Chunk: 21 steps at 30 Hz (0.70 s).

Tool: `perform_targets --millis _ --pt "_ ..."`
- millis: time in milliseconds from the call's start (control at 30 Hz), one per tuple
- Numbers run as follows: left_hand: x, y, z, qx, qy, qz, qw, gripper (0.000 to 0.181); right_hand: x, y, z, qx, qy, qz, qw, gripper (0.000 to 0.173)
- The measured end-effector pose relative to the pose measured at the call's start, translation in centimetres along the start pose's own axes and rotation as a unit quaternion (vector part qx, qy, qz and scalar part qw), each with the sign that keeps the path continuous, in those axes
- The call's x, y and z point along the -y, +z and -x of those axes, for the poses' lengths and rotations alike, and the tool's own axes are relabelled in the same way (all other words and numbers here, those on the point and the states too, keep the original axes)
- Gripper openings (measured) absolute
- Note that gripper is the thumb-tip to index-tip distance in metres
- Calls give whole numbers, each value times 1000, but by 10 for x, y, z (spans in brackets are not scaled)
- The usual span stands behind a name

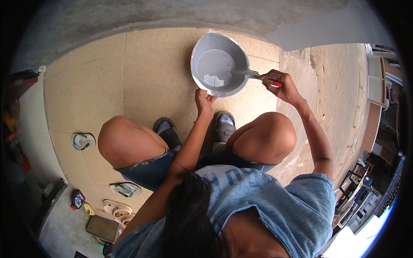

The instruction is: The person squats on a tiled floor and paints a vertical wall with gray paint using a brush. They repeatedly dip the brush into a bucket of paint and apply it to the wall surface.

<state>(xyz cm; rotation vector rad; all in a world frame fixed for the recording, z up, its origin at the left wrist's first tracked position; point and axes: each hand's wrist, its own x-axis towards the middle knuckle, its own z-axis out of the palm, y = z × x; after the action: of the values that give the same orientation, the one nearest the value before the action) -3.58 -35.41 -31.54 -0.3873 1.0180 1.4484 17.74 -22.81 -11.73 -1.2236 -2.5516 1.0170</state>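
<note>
My left hand (205,99) grips the near rim of a bucket (200,48) that is held over the tiled floor. Grey paint (214,63) lies in the bottom of the bucket, and paint coats its inner wall and rim. In my right hand (280,84) is the handle of a paintbrush (253,74), which has a red end. The brush crosses the bucket's right side, its bristles inside and grey with paint. Whether the bristles touch the paint in the bottom I cannot tell.
A grey wall (161,14) runs along the far side, with a smoother grey patch (326,29) at its right. Flip-flops (83,141) lie on the tiles at the left. Nearer stand more footwear (116,206), a dark bottle (77,199) and a box (102,228). Rough paving (338,96) lies at the right.
</note>
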Motion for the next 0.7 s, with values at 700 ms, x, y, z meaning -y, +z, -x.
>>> perform_targets --millis 700 --pt "3 1 1 0 -4 -14 1000 46 -51 -1 -25 -107 119 -209 965 31"
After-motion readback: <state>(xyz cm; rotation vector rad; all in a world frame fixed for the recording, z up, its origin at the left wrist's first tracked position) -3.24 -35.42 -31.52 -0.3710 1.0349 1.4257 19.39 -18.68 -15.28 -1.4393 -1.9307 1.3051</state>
